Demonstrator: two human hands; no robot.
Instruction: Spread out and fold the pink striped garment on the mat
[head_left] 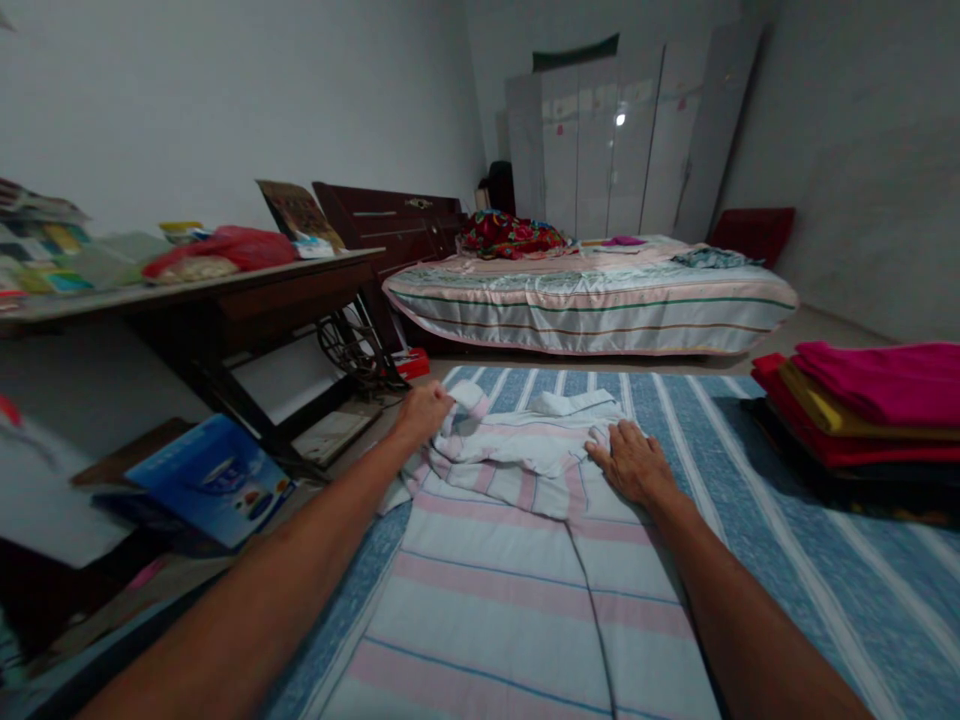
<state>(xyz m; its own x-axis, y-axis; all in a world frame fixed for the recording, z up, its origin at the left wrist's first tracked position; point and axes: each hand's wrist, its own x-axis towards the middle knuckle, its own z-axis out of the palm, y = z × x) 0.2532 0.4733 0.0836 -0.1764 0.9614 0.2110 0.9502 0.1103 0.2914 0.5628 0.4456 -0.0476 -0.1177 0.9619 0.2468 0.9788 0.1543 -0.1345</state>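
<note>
Striped cloth (pixel 517 560) stretches lengthwise straight ahead; left hand (pixel 424 410) clutches its far-left fold, fist closed; right hand (pixel 634 462) presses flat and spread on it, about equally far along.

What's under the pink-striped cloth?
A blue-and-white striped sheet shows past the pink-striped cloth on both sides. The part directly under the cloth is covered. On top, the right hand lies flat; the left hand grips the far edge.

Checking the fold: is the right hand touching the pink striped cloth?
Touching. The head view shows the right hand lying flat on the pink striped cloth, no gap.
</note>
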